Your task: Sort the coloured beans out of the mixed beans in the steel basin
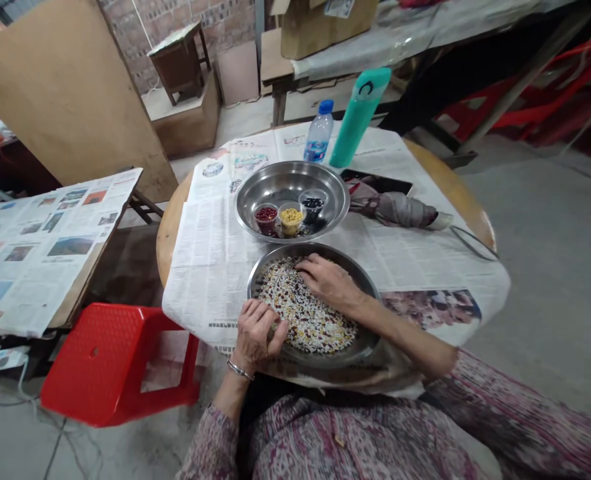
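Observation:
A steel basin [253, 283] close to my body holds white grains mixed with red, yellow and dark beans [315, 310]. My right hand [328, 281] reaches into it from the right, its fingertips drawn together down at the mix; whatever they pinch is too small to name. At the basin's left rim is my left hand [259, 333], fingers curled in towards the thumb, and I cannot see what is between them. Behind stands a second steel basin [295, 172] with three clear cups: red beans [266, 217], yellow beans [291, 219] and black beans [312, 205].
Newspaper [200, 267] covers the round table. Past the basins are a water bottle [319, 133], a teal flask [359, 117], a phone [380, 181] and a folded umbrella [400, 208]. A red stool [110, 360] and a newspaper-covered table [55, 247] stand left.

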A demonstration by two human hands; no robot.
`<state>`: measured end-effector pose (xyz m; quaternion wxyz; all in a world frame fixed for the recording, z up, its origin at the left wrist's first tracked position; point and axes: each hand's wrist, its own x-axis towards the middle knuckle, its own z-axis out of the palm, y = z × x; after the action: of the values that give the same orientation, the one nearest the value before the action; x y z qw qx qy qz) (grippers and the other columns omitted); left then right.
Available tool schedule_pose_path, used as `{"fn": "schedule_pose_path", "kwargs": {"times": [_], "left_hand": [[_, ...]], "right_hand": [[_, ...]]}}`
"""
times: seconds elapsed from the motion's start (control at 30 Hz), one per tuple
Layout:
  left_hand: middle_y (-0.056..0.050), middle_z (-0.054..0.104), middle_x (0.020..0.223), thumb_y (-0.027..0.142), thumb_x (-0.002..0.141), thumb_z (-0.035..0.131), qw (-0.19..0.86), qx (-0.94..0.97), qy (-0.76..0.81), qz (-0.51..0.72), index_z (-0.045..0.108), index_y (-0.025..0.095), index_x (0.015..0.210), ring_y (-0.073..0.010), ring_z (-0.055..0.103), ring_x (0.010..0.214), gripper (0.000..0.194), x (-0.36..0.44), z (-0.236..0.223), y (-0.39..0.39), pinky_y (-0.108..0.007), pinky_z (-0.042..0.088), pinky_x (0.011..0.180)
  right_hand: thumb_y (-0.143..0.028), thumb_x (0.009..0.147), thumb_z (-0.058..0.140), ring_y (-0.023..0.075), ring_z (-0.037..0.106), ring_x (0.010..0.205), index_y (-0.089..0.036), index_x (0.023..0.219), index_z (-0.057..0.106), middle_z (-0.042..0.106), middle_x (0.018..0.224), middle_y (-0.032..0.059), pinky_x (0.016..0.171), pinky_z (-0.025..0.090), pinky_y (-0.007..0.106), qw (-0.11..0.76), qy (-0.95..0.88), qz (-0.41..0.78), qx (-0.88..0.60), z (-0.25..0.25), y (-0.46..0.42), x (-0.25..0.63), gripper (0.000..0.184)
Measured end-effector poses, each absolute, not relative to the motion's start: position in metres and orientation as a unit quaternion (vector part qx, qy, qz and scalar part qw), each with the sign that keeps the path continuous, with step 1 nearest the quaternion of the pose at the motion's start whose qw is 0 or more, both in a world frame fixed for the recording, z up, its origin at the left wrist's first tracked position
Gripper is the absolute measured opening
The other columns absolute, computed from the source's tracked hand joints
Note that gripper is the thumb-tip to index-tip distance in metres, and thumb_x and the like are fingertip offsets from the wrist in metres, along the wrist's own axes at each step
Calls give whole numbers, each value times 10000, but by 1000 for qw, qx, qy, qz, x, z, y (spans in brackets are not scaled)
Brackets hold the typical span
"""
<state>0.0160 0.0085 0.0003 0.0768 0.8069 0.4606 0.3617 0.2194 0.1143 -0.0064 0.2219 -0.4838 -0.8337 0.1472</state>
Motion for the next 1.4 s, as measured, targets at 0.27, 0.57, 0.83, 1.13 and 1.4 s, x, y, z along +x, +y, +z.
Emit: {"fn": "schedule_pose_path", "kwargs": {"times": [0.27,0.57,0.83,1.13,1.4], "left_hand": [[-32,597,736,245,919,534,75,805,468,357,555,184,777,-183,543,778,156,16,0,8,-366,442,818],[-41,614,835,153,878,588,53,774,473,418,573,186,843,-178,572,840,51,20,2,5,-345,502,817],[-37,634,863,89,956,448,116,825,480,273,595,186,902,-162,582,825,184,33,15,-2,-284,530,761],[-36,649,880,168,968,513,77,777,514,356,628,196,942,-160,600,851,121,38,62,80,-286,512,784],[-35,702,947,210,905,629,-42,764,619,176,711,244,966,-207,598,969,107,26,92,210,-345,473,882]], "right_hand": [[-148,923,492,170,626,834,-197,1050,632,619,956,62,774,552,306,251,-863,198,-391,-7,43,236,195],[-42,898,446,186,624,858,-200,1002,630,635,918,55,759,554,324,317,-860,162,-366,3,50,218,264],[-92,923,458,170,664,892,-234,1081,631,703,960,30,816,537,306,383,-832,75,-395,-15,21,254,274],[-122,879,560,170,671,866,-211,1038,657,729,891,24,919,482,353,483,-789,1,-380,-33,13,262,207],[-125,867,555,187,662,868,-226,1044,647,731,894,15,972,434,415,474,-786,5,-398,-37,14,264,224]]}}
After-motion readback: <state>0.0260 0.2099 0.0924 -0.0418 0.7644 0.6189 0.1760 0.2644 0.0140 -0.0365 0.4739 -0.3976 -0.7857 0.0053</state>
